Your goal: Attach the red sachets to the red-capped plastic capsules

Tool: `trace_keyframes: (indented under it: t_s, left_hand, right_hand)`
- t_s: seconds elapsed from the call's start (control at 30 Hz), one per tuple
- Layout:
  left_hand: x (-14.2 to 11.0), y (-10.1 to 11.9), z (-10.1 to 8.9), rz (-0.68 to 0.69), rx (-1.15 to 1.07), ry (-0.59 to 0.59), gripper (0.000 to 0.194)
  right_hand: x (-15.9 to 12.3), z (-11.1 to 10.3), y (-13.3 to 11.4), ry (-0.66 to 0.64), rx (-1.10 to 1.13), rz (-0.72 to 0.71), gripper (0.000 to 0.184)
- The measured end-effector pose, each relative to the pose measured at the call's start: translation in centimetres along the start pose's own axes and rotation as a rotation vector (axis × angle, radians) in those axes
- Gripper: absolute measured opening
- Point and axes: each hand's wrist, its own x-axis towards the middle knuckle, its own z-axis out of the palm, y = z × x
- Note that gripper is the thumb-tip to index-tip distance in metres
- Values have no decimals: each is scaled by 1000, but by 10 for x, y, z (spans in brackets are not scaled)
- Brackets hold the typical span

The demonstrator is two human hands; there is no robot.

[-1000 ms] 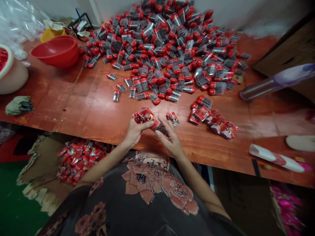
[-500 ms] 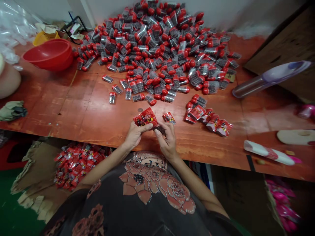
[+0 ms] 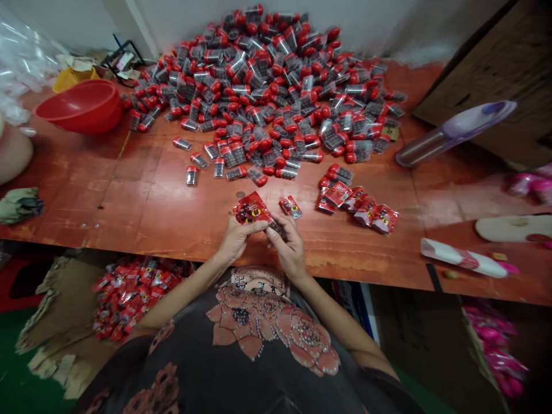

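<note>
Just above the front edge of a red-stained wooden table (image 3: 142,224), the left hand (image 3: 236,238) grips one glossy red foil packet (image 3: 250,208) printed in yellow and black, its fingers closed beneath it and its thumb pressed on its face. The right hand (image 3: 290,247) has its fingers curled around a small dark container (image 3: 276,228), which sits just beside the packet's lower corner. Whether the two touch is hard to tell.

One more packet (image 3: 290,207) lies on the table just beyond the right hand, and a loose cluster of about five packets (image 3: 356,204) lies farther right. Toward the table's back, a heap of clear capsule-shaped containers (image 3: 259,98) with red caps holds far too many to count. Roughly seven loose ones (image 3: 211,161) lie in front of it. One red plastic bowl (image 3: 77,106) sits at the table's back left. Below the front edge, many more red packets (image 3: 133,296) lie on torn cardboard (image 3: 56,310).
</note>
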Motion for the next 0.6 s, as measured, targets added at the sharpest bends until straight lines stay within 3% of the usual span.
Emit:
trace_keyframes:
  t_s: [0.17,0.3,0.5,0.6]
  left_hand:
    - [1,0,0,-53,-11,-32,28]
    - [1,-1,4,3,-68,14,32]
    - [-8,-18,11,102,-103,107,31]
    - [-13,-26,11,97,-92,75,32]
  right_hand:
    - [-4,-3,-1,30,-9,-14,39]
    - [-6,-6,-1,63,-2,-56,34]
    - [-17,-2,5,114,153,75,35]
    - [-22,-4,11,107,75,17,37]
